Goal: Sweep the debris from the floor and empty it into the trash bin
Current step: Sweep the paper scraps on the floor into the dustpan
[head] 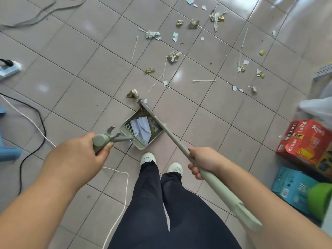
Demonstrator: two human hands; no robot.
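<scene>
My left hand (89, 155) grips the top of the sage-green dustpan handle (102, 141). The dustpan (142, 130) stands on the tiled floor just ahead of my feet and holds crumpled white paper and small scraps. My right hand (201, 162) grips the shaft of the green broom (172, 137), which slants across the pan's right side; its head (142, 103) sits at the pan's mouth. A crumpled wrapper (133, 94) lies just beyond the broom head. Wrappers, paper scraps and thin white sticks (172, 57) are scattered over the tiles further out. No trash bin is clearly visible.
Black and white cables (36, 119) snake across the floor at left, near a power strip (9, 68) and a blue stool (7, 151). At right stand a red carton (305, 142), a blue package (292, 187), a green object (321, 200) and a white plastic bag (318, 106).
</scene>
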